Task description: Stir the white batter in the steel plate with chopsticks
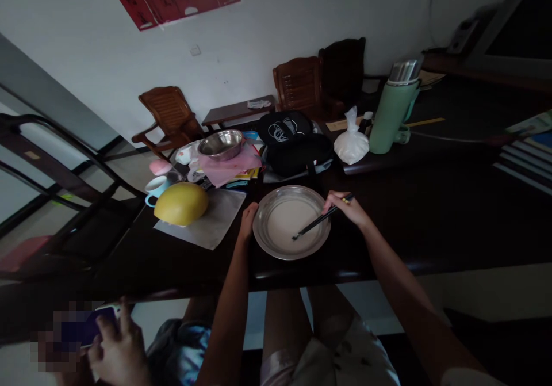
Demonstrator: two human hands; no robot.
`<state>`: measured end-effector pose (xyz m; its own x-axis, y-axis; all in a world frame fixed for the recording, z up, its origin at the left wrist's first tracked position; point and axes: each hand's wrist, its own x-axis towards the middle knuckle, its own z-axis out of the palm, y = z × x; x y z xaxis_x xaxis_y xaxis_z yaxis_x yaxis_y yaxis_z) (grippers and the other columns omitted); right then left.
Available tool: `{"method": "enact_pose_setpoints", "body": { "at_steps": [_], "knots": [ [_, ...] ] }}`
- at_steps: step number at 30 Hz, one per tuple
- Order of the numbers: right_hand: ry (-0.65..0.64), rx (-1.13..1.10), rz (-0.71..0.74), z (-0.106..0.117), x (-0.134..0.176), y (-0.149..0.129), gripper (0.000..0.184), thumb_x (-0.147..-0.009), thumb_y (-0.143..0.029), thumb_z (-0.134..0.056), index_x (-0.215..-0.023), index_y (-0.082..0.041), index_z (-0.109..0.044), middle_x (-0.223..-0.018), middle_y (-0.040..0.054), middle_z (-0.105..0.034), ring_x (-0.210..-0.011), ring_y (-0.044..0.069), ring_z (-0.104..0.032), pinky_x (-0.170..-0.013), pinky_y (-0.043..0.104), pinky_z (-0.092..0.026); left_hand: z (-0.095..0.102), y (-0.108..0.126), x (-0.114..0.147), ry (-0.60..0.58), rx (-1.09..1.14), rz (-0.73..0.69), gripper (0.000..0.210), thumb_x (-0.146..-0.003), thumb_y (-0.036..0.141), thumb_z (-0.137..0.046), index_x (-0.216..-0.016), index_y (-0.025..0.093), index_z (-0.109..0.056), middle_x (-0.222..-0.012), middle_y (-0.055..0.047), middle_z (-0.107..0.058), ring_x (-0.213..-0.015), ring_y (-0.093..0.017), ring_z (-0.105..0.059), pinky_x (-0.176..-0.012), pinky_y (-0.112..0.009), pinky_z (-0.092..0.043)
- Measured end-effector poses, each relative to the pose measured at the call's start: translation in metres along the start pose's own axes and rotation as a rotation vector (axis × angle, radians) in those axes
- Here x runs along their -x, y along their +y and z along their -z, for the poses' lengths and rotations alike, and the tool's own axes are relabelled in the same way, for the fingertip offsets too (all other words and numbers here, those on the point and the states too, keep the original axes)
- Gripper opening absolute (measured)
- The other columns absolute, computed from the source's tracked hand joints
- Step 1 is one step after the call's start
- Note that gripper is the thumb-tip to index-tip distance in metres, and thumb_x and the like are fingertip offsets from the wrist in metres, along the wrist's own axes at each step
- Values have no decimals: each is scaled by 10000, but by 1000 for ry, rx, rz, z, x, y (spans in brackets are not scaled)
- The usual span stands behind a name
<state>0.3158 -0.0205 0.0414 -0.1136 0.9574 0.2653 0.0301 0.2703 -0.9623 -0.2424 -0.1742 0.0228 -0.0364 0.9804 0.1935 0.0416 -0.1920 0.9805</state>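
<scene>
A shallow metal basin point(291, 255) stands at the front edge of the dark table, holding a pale, milky mixture point(287, 219). My left hand point(249, 219) grips the basin's left rim, fingers mostly hidden behind it. Over the right rim, my right hand point(345, 205) is closed around a pair of dark chopsticks point(317, 222). Their tips dip into the mixture near the middle of the basin.
Left of the basin, a yellow pomelo-like rind point(181, 203) rests on a white sheet point(219, 216) beside a light-blue mug point(157, 186). Behind are a black bag point(297, 153), a tied bag of white powder point(351, 146) and a green thermos point(393, 113). Another person's hands point(116, 346) hold a phone, lower left.
</scene>
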Motion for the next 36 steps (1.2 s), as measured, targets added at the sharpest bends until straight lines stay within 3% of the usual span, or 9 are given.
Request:
{"method": "enact_pose_setpoints", "body": {
  "at_steps": [3,6,10,15,20,23,27,33,36],
  "knots": [
    [15,85,24,-2,-1,-1,415,-848,-585,-576,-722,-227,-744,-735,34,-741,-777,211,-691,-793,338,-510,13,-14,3,293,88,-80,282,-976,543,-302,-1182,568,-493,-1265,306,-563,-1349,-50,-420,-667,-299,-659],
    [137,51,-13,4,-3,2,424,-834,-602,-581,-683,-230,-717,-645,24,-725,-710,211,-688,-756,340,-518,19,-22,6,407,6,-65,272,-934,580,-366,-1136,521,-539,-1246,271,-593,-1361,-109,-418,-692,-338,-634],
    [139,-51,-18,8,-1,5,484,-843,-619,-552,-614,-215,-686,-548,30,-683,-574,191,-649,-661,324,-512,18,-21,4,350,-265,-82,483,-832,732,-340,-790,335,-611,-1148,189,-672,-1215,-266,-560,-721,-449,-576],
    [-43,76,38,0,-1,2,416,-861,-559,-575,-699,-217,-746,-745,41,-732,-758,200,-680,-768,317,-501,12,-13,0,294,-277,-83,655,-708,870,-352,-632,252,-553,-929,54,-729,-1060,-279,-621,-702,-446,-514],
    [165,32,13,8,-3,8,439,-862,-578,-559,-650,-226,-713,-623,25,-714,-677,204,-675,-750,335,-500,9,-12,2,485,-85,5,332,-878,671,-352,-958,483,-614,-1192,261,-630,-1080,-180,-595,-623,-412,-439],
    [124,-46,-14,8,-2,8,459,-867,-581,-546,-624,-220,-694,-577,23,-699,-596,191,-657,-695,330,-506,11,-15,2,544,2,67,297,-887,647,-345,-1122,600,-520,-1208,302,-595,-1207,-149,-518,-626,-422,-401],
    [-26,35,12,-1,-1,3,408,-855,-561,-581,-699,-219,-739,-721,36,-742,-739,202,-692,-762,324,-508,14,-18,-1,564,16,109,362,-872,686,-281,-1181,640,-463,-1220,308,-584,-1288,-120,-438,-656,-423,-381],
    [216,6,-26,9,-4,7,429,-840,-594,-576,-658,-228,-706,-601,21,-714,-641,203,-678,-722,338,-516,10,-11,-3,607,33,162,370,-807,737,-378,-1114,617,-547,-1217,302,-586,-1264,-147,-468,-635,-429,-352],
    [174,-38,-22,8,-2,8,460,-847,-601,-559,-623,-221,-688,-566,23,-699,-597,193,-667,-699,329,-519,3,-6,-5,646,48,168,364,-751,733,-471,-1079,609,-571,-1173,282,-622,-1311,-149,-428,-665,-437,-351]
  ]
}}
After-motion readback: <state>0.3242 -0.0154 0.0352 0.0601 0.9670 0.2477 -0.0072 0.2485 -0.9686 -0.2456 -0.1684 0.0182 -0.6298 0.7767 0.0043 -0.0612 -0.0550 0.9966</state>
